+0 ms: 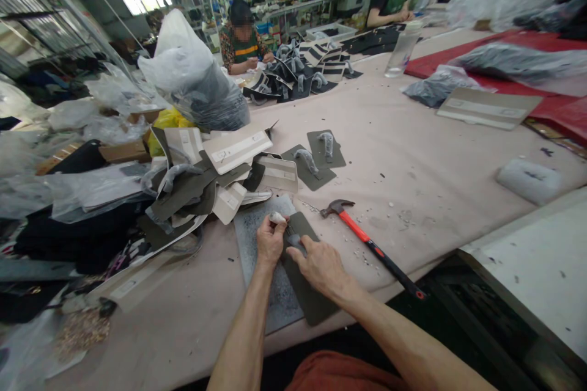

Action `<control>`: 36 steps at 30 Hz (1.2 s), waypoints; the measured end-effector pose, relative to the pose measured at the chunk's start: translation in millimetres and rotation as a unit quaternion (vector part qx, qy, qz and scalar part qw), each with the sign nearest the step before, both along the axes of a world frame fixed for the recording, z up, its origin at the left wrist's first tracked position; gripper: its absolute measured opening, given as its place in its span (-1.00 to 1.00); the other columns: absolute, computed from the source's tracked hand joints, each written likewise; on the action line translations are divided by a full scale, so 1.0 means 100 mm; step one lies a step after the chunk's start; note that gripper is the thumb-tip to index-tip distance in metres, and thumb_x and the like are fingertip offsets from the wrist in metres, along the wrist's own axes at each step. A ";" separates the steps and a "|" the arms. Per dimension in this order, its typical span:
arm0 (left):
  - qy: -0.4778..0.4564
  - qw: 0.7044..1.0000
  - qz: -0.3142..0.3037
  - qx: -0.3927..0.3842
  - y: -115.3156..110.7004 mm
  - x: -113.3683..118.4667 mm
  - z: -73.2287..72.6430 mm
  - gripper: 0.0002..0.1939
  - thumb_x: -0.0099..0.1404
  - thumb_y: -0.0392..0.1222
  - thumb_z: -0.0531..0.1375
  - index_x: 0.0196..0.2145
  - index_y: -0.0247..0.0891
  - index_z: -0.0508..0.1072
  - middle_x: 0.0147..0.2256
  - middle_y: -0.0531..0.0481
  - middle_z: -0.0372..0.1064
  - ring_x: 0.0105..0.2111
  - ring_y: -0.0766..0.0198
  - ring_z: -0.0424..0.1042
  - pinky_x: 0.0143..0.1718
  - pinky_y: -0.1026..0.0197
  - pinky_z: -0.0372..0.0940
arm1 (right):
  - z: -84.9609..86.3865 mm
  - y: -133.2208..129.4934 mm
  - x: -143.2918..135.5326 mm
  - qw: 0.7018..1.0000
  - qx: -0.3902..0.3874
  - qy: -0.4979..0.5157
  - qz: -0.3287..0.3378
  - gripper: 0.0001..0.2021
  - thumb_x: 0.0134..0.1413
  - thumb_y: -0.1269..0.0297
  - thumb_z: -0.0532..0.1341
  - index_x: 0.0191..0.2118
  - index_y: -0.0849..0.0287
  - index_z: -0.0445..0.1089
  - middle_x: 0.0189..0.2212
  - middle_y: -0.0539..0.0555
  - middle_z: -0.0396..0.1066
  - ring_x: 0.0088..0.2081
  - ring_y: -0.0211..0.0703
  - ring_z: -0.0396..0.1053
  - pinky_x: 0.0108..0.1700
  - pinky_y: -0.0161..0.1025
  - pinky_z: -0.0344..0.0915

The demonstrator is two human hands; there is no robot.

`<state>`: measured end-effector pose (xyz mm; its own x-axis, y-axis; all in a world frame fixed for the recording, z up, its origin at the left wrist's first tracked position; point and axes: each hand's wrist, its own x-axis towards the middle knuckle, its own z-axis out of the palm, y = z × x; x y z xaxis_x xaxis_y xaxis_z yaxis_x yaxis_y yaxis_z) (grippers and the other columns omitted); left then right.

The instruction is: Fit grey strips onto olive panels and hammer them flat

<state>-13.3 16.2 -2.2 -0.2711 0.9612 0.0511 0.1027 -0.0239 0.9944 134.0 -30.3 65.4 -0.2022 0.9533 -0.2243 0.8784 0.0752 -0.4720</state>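
Note:
A grey-green panel with rounded corners lies partly over a speckled grey board at the front of the table. My left hand is closed at the panel's left edge, pinching the whitish end of a plastic-wrapped strap handle. Over the panel, my right hand curls with thumb and forefinger at a greyish wrapped part, seemingly of the same handle. What lies under its fingers is hidden. To the right rests a claw hammer with a red and black grip, touched by neither hand.
Panels with wrapped handles are heaped at the left. Two similar panels lie beyond the board. A tall plastic bag stands behind the heap. A clear bottle is farther back. Co-workers sit across the table.

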 end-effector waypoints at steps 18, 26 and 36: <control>0.095 0.992 -0.081 -0.004 -0.09 -0.04 0.14 -0.85 0.29 -0.13 0.21 -0.24 -0.24 0.51 -0.27 -0.04 0.54 -0.25 0.20 0.49 -0.17 0.22 0.32 | -0.39 0.19 0.98 0.987 0.098 0.048 -0.118 -0.60 0.26 0.02 0.07 -0.02 0.25 0.37 -0.15 0.23 0.40 -0.17 -0.01 0.39 -0.13 -0.14 0.25; 0.104 0.988 -0.113 -0.018 -0.01 -0.08 0.22 -0.86 0.26 -0.16 0.20 -0.30 -0.25 0.53 -0.32 -0.03 0.54 -0.29 0.21 0.47 -0.21 0.24 0.32 | -0.48 0.23 1.30 0.984 0.084 -0.141 -0.069 -0.63 0.17 0.10 0.22 -0.02 0.28 0.35 -0.16 0.26 0.34 -0.13 0.08 0.33 -0.14 -0.13 0.21; 0.176 0.978 -0.110 0.016 -0.05 -0.05 0.20 -0.90 0.25 -0.27 0.18 -0.30 -0.22 0.52 -0.32 -0.01 0.54 -0.29 0.20 0.49 -0.22 0.23 0.33 | -0.27 0.32 1.24 0.928 -0.223 0.225 -0.194 -0.92 0.11 0.30 0.13 -0.36 0.14 0.21 -0.53 -0.03 0.26 -0.52 -0.24 0.25 -0.47 -0.31 0.17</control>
